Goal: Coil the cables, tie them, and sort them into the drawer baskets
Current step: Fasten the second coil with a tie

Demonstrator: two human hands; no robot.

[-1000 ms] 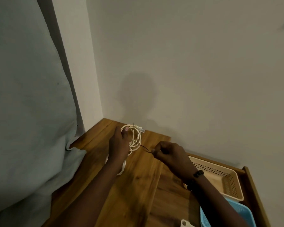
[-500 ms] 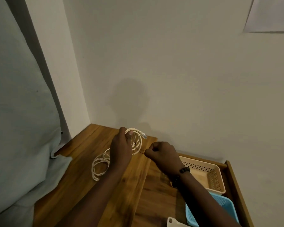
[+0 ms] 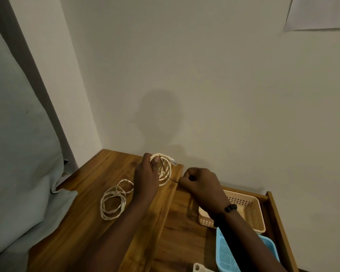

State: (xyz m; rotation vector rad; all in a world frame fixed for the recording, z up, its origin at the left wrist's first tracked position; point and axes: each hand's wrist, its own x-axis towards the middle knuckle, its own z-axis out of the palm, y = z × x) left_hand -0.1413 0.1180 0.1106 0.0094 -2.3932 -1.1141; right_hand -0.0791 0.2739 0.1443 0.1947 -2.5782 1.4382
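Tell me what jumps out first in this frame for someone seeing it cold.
The two hands at centre: the left hand grips a coiled white cable above the wooden top, and the right hand pinches a thin dark tie that runs to the coil. A second, looser white cable lies on the wood to their left. At right, a beige basket and a blue basket sit in the open drawer.

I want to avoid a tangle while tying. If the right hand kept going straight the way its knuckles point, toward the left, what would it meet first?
Most likely the coiled white cable that the left hand holds up. The right hand pinches a thin dark tie running to that coil, with only a small gap between. Depth is uncertain.
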